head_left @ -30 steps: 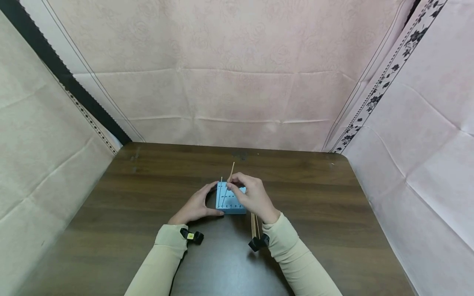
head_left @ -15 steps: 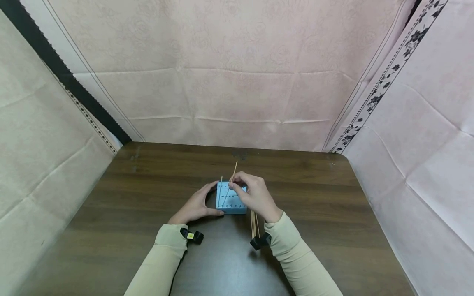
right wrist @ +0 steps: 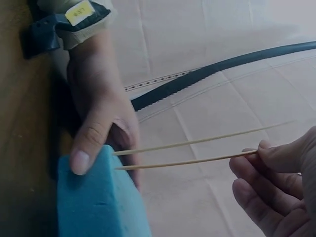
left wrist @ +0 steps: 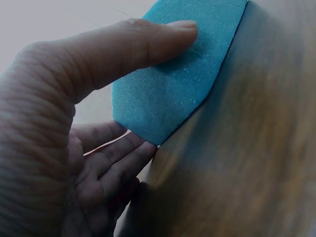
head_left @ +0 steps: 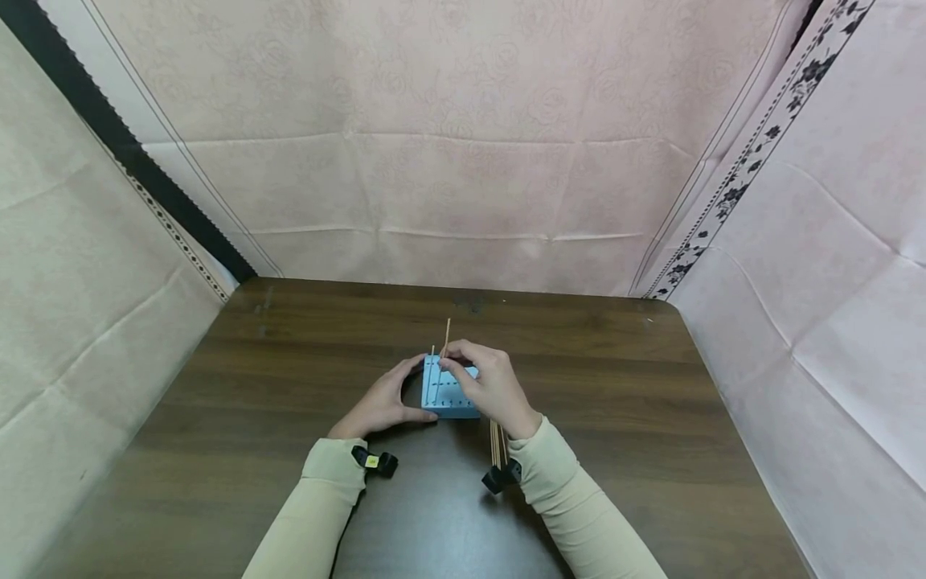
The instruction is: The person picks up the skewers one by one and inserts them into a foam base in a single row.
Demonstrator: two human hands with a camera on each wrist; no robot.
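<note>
Foam block: blue, set at the table's middle; its right part is hidden behind the right hand. Left hand: curled round the block's left side, thumb pressed on the near face. Stick: pinched by the right fingertips, tip in the block's top, beside a second standing stick. Spare sticks: lying near the block, partly covered by the right wrist. Bare tabletop is seen on every side of the block.

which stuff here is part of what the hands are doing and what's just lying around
In hand:
blue foam block, steadied by left hand
thin wooden stick, pinched by right hand
second stick standing in the block

Lying about:
spare sticks on table
</note>
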